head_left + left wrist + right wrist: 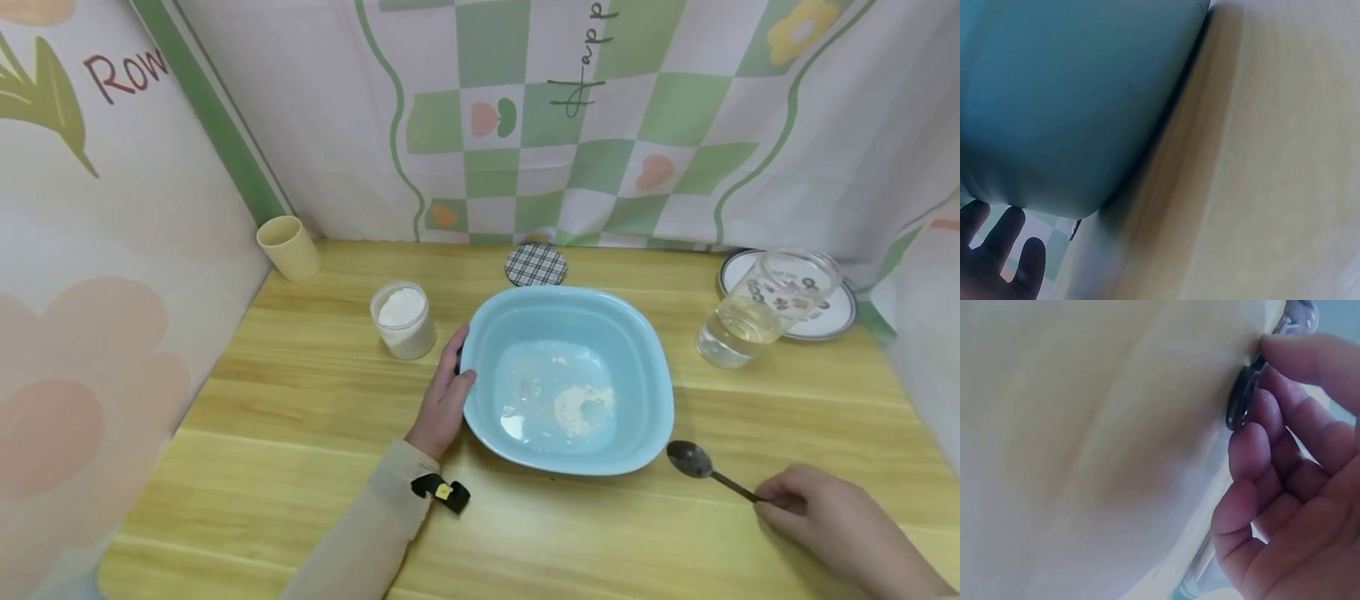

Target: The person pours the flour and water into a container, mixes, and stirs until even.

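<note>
A light blue basin (652, 358) stands mid-table with some white powder (581, 410) on its bottom. My left hand (441, 408) rests against its left side, thumb at the rim. In the left wrist view the fingers (1004, 234) are spread and fairly straight, tips at the basin wall (1079, 100). At the lower right, my right hand (825, 517) pinches a dark spoon (692, 459) by the handle end between thumb and fingers. The spoon's bowl points left, close to the basin's lower right corner. In the right wrist view, the handle end (1242, 397) shows beside the fingertips.
Left of the basin stands a clear jar (405, 325) of white powder. A yellow cup (288, 248) is at the back left corner. Behind the basin lies a checked round coaster (536, 265). A glass of clear liquid (738, 329) stands at right, before a patterned plate (832, 317).
</note>
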The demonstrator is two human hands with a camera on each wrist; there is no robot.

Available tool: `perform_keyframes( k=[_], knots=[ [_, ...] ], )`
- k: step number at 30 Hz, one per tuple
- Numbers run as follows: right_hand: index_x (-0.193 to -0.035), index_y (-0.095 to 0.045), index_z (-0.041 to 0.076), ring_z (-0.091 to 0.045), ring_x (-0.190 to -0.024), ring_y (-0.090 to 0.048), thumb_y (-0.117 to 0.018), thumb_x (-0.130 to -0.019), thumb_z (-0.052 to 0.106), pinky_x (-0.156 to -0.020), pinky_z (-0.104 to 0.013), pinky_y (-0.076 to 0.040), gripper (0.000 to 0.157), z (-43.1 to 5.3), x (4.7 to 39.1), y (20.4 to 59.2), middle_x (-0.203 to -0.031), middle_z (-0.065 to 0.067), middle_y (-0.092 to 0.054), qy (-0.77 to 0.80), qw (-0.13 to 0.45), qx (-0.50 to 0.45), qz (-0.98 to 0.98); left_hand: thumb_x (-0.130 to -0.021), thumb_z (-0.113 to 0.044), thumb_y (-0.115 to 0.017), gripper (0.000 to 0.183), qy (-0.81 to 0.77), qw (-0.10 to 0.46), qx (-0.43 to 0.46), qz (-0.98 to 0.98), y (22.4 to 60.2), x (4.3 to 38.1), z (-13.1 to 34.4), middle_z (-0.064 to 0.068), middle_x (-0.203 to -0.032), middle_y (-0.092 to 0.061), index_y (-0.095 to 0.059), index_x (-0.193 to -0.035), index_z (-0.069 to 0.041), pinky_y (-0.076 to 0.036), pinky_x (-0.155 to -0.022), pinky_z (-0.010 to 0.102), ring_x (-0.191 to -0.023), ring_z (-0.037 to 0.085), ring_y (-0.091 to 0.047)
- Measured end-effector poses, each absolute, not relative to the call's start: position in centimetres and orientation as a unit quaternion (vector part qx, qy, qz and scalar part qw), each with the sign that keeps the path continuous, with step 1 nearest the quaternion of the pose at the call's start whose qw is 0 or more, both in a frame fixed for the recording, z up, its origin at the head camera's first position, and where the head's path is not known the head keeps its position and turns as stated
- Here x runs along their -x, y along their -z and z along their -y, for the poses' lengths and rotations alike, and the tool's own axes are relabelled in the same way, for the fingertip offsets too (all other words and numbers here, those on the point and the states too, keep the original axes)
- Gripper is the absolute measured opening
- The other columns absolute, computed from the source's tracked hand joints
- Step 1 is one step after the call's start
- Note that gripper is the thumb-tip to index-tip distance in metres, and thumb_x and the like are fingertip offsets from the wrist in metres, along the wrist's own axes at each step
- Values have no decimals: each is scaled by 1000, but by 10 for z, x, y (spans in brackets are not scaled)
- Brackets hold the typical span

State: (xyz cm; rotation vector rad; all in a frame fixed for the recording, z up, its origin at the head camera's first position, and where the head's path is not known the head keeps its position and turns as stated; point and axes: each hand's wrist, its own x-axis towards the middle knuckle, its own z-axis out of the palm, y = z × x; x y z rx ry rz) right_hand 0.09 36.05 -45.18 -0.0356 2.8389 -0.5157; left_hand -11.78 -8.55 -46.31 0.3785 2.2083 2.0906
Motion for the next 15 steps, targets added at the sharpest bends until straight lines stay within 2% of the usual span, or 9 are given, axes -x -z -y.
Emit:
perform_keyframes(
  k=[5,15],
  knots=[
    [-88,-71,10,-8,-71,-58,-80,-82,22,-59,-23,-49,16,-358,3,452,-78,6,-64,178,149,11,-973,-103,-13,-36,61,-681,38,-122,-721,463,118,85,-8,-164,-22,-19,-161,-21,-25,-120,35,-148,13,-25],
    [-89,-70,14,1,-70,-53,-78,-87,28,-61,-21,-48,16,-365,-4,451,-82,6,-65,235,156,-3,-959,-103,-13,-36,61,-682,37,-123,-720,464,118,85,-8,-164,-22,-19,-161,-20,-26,-120,34,-148,13,-27]
  ],
)
